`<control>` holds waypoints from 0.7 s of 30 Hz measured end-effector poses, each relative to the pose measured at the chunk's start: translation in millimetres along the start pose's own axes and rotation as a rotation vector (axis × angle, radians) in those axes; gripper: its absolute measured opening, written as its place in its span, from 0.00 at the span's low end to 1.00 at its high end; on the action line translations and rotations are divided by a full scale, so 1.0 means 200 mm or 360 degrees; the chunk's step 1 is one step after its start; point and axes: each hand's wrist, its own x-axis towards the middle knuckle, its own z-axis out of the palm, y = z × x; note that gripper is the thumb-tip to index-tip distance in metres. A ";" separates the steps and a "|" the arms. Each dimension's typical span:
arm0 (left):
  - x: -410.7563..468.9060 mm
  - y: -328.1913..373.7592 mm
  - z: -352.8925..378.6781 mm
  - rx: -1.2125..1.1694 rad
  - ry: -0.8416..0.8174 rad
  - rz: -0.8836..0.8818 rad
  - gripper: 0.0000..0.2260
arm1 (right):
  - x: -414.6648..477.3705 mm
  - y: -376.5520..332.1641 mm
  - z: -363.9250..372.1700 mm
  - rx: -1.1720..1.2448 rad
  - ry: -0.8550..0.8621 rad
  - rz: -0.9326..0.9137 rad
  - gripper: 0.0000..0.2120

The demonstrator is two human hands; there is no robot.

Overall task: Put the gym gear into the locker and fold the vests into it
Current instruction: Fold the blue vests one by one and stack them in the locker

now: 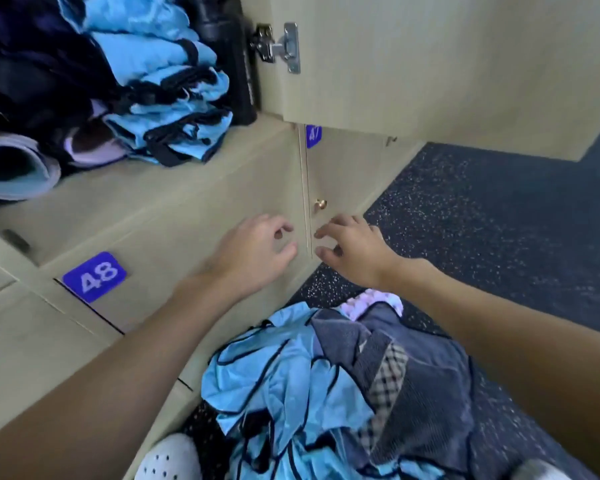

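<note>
The open locker (160,188) at upper left holds a stack of folded light-blue vests with black trim (167,98), a black bottle (236,60) standing at their right, dark clothing and a rolled mat (14,168). On the floor below lies a heap of unfolded light-blue vests (278,386) beside grey-blue towels (409,386). My left hand (253,254) and my right hand (354,247) hover close together in front of the lower locker doors, above the heap. Both have loosely curled fingers and hold nothing.
The locker's door (430,64) swings open at upper right, its metal hinge (281,46) showing. Closed doors numbered 48 (94,277) and 47 (313,135) sit below, with a small brass knob (320,203). Dark speckled flooring (482,220) spreads right. A white shoe (170,459) is at the bottom.
</note>
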 end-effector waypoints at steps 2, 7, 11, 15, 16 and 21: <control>-0.08 -0.04 0.19 -0.0027 -0.0181 -0.0083 0.13 | -0.11 0.10 0.17 0.0046 -0.0121 0.0107 0.18; -0.24 -0.14 0.68 -0.0033 -0.0517 -0.0177 0.14 | -0.34 0.36 0.57 0.0166 -0.0395 0.0345 0.17; -0.28 -0.15 0.99 0.0089 -0.0608 -0.0127 0.22 | -0.49 0.56 0.78 0.0175 -0.0526 0.0513 0.22; -0.21 -0.08 1.18 0.0212 -0.0618 0.0043 0.29 | -0.58 0.73 0.86 0.0207 -0.0550 0.0662 0.30; -0.19 -0.05 1.21 0.0243 -0.0647 0.0080 0.29 | -0.60 0.76 0.88 0.0227 -0.0558 0.0704 0.32; -0.09 -0.01 1.33 0.0425 -0.0725 0.0167 0.32 | -0.64 0.88 0.91 0.0287 -0.0529 0.0771 0.35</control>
